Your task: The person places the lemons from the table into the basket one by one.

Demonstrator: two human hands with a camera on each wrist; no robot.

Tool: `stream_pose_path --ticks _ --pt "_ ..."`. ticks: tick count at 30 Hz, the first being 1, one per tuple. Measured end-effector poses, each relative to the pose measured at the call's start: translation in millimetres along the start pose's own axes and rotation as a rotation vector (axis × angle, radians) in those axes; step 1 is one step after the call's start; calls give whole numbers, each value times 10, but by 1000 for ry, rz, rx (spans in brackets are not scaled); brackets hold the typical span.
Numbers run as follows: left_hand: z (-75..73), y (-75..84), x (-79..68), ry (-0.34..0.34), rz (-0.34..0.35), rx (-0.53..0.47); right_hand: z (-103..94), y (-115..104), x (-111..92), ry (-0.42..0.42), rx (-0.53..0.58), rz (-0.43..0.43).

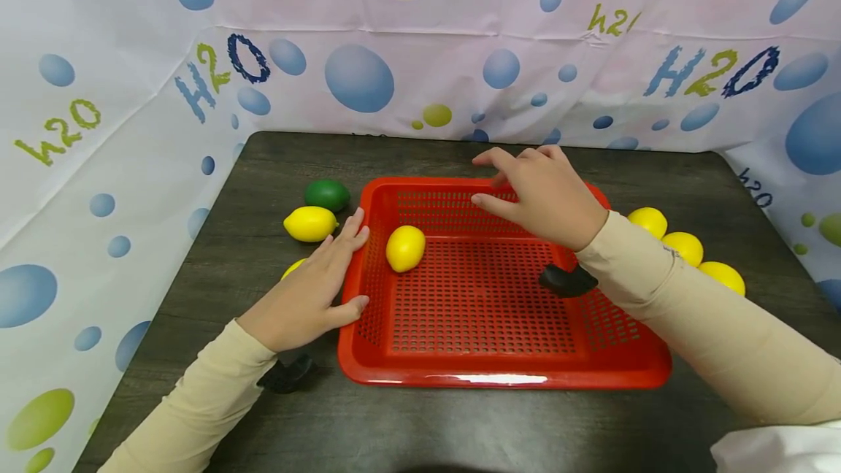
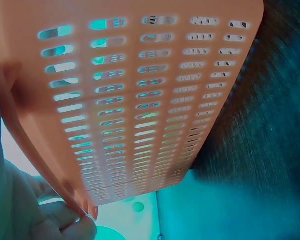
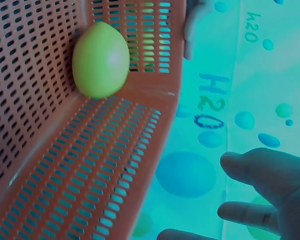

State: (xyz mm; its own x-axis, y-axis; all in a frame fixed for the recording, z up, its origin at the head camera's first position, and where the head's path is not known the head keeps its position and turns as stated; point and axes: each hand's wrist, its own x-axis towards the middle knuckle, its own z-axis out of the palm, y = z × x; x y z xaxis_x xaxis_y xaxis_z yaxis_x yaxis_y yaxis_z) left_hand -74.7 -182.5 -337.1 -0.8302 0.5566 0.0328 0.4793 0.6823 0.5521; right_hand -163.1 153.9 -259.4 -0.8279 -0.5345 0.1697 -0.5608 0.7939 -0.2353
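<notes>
A red plastic basket [image 1: 506, 377] with slotted walls stands on the table. One yellow lemon [image 1: 405, 248] lies inside it near the left wall; the right wrist view shows this lemon [image 3: 101, 60] in a corner. My left hand [image 1: 314, 290] rests on the basket's left rim, fingers extended and thumb apart. Over the back right part of the basket is my right hand [image 1: 545, 195], its fingers loosely bent and nothing in its grasp. In the left wrist view, left fingers [image 2: 57, 215] touch the rim above the slotted outer wall.
Left of the basket lie a dark green lime-like fruit [image 1: 326, 195] and a lemon [image 1: 310, 224]; another lemon [image 1: 293, 266] is mostly hidden by the left hand. Three lemons [image 1: 683, 247] sit to the right, beyond the right forearm. A bubble-print sheet [image 1: 447, 71] hangs behind the dark table [image 1: 289, 159].
</notes>
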Motion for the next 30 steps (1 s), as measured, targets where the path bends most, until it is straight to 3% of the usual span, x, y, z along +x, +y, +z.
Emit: stream_pose_path --ticks 12,30 --pt "-4 -7 -3 -2 3 0 -302 170 -246 6 12 82" --pt "-3 1 10 -5 -4 -1 -427 457 -465 -31 -11 184"
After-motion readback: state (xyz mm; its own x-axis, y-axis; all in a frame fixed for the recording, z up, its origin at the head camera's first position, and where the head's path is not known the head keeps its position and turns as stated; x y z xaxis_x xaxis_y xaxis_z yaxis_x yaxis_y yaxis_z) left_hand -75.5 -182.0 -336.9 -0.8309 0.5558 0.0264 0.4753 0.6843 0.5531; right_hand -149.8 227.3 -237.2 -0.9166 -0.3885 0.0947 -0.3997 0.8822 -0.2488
